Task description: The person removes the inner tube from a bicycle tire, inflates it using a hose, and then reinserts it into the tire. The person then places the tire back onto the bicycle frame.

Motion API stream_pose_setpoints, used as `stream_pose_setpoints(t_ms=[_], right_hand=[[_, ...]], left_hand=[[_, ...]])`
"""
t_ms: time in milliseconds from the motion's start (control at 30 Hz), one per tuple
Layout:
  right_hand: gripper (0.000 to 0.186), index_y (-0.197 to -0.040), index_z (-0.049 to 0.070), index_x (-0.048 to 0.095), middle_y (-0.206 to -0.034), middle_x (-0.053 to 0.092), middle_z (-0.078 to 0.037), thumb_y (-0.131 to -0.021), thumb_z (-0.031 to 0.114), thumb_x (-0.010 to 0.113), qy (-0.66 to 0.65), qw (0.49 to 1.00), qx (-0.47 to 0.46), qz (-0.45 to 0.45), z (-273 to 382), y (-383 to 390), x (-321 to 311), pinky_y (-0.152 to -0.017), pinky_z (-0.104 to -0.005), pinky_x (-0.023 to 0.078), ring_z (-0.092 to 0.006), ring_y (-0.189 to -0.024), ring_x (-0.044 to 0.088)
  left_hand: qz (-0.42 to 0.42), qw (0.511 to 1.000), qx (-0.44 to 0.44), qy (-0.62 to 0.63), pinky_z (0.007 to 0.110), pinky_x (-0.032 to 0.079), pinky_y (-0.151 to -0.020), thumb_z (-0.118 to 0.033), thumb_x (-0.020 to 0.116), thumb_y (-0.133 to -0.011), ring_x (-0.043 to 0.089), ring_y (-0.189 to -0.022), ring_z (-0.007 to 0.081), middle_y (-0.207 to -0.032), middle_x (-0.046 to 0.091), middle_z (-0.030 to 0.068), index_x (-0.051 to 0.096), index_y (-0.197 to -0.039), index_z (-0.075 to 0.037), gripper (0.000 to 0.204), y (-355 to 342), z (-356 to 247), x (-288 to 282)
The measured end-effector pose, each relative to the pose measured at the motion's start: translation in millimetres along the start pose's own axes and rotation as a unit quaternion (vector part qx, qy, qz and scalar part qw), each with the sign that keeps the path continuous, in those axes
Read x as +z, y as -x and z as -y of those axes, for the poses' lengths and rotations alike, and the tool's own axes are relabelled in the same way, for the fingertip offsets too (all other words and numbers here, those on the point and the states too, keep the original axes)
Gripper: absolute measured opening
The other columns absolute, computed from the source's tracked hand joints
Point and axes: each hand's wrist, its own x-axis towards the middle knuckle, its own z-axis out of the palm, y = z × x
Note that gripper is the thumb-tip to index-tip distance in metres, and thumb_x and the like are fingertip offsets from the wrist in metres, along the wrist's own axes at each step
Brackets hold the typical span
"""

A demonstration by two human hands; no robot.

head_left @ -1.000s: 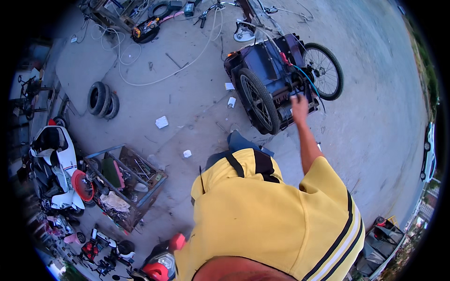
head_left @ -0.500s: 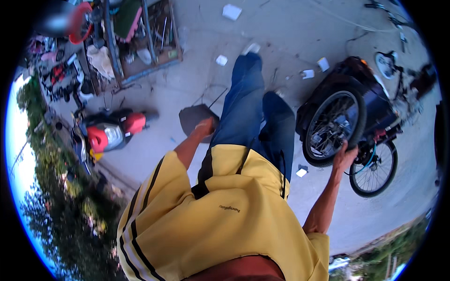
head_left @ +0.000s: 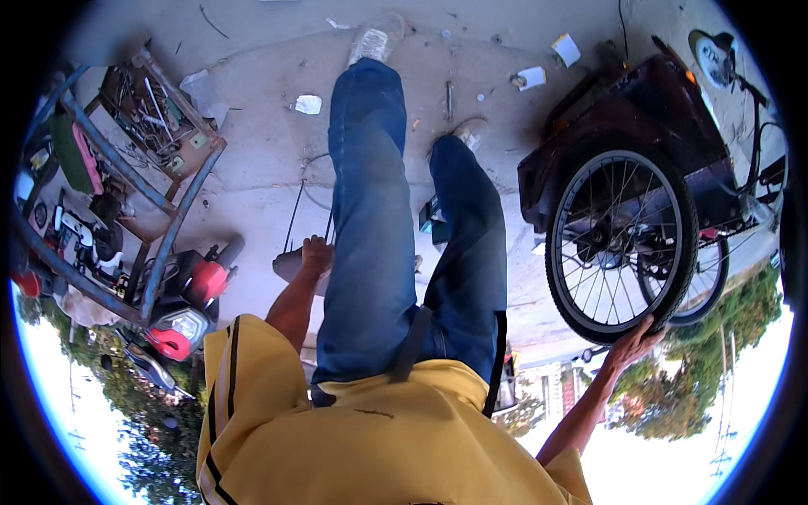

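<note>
My left hand (head_left: 316, 253) is closed at the edge of a small dark grey stool (head_left: 287, 266) with thin metal legs, beside my left thigh. The hand and my leg cover part of the stool. On the right, my arm stretches out to the spoked wheel (head_left: 608, 248) of a dark red cargo tricycle (head_left: 644, 105). My right hand (head_left: 637, 344) is at the tyre's near edge, fingers apart, with one fingertip against the rubber.
A rusty blue metal frame (head_left: 168, 240) with a tray of tools (head_left: 156, 118) stands left. Near it is a red scooter (head_left: 181, 324). White scraps (head_left: 309, 104) and a white-yellow box (head_left: 566, 50) lie on the concrete. Trees (head_left: 673, 396) show at the edge.
My view has shifted, and the metal frame and scooter appear further left. The tricycle wheel looks larger. My left hand stays with the stool, and my right hand stays at the tyre.
</note>
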Motion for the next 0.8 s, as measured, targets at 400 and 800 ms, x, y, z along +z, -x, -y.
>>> stream_pose_setpoints(t_ms=[400, 800], right_hand=[[0.038, -0.127, -0.005, 0.058, -0.115, 0.06, -0.019, -0.1, 0.021, 0.065, -0.063, 0.992, 0.053, -0.1, 39, 38, 16, -0.097, -0.041, 0.046, -0.033, -0.106, 0.06], [0.033, -0.112, 0.001, 0.064, -0.097, 0.059, -0.017, -0.092, 0.025, 0.075, -0.166, 0.938, 0.037, -0.303, -8, 87, 47, -0.079, -0.045, 0.048, -0.0391, -0.092, 0.061]], left_hand=[[-0.042, 0.994, 0.023, 0.095, 0.049, 0.045, -0.099, -0.028, 0.065, -0.094, 0.064, -0.111, 0.0245, -0.111, 0.071, 0.0121, 0.073, -0.117, -0.006, 0.034, -11, 114, -196], [-0.127, 0.973, 0.193, 0.024, 0.042, 0.05, -0.09, -0.025, 0.065, -0.093, 0.067, -0.102, 0.0221, -0.107, 0.072, 0.0126, 0.072, -0.119, -0.003, 0.034, -111, 105, -360]])
